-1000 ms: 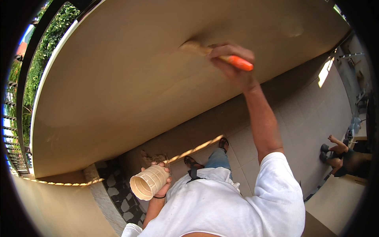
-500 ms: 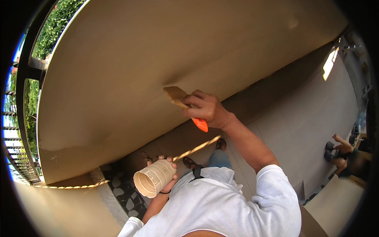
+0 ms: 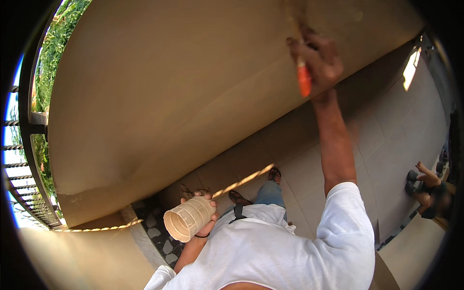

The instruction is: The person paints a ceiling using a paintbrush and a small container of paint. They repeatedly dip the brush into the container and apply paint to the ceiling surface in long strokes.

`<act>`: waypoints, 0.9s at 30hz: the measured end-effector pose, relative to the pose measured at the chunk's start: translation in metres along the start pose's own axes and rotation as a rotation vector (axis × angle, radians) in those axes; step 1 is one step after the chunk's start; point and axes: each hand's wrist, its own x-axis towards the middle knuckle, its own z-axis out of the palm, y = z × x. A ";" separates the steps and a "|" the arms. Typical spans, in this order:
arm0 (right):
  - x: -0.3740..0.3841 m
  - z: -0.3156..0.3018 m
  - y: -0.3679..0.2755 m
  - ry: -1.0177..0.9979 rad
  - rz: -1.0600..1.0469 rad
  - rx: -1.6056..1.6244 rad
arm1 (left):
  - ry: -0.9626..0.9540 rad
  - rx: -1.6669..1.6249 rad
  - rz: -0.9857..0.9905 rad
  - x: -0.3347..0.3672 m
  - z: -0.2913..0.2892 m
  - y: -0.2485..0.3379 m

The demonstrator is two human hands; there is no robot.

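Observation:
My right hand [image 3: 320,60], blurred by motion, is closed round a paintbrush [image 3: 304,81] with an orange-tipped handle. The brush points up against the beige wall [image 3: 193,72], and its bristle end is smeared near the top of the view. Low and to the left, my left hand [image 3: 210,224] wraps round a cream ribbed plastic tub [image 3: 191,216]. The tub is tilted with its open mouth toward the lower left. Its inside is beige, but how much it contains I cannot tell.
Dark metal railings [image 3: 33,129] and green foliage [image 3: 58,58] stand at the left. A tiled floor [image 3: 309,169] runs below the wall, with a strip of sunlight [image 3: 244,180] by my feet. Another person [image 3: 427,188] sits at the far right.
My right hand has swept up and to the right along the wall with the paintbrush, and my arm is straighter. The left hand keeps the tub in nearly the same place.

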 end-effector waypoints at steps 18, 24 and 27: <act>0.030 -0.037 0.062 0.070 -0.118 -0.343 | -0.001 0.023 0.000 0.001 0.001 0.001; -0.078 0.026 -0.097 -0.219 -0.009 0.347 | -0.016 0.013 -0.023 0.000 -0.005 0.004; -0.088 0.027 -0.107 -0.540 -0.054 0.675 | -0.032 0.029 -0.041 0.002 -0.006 0.008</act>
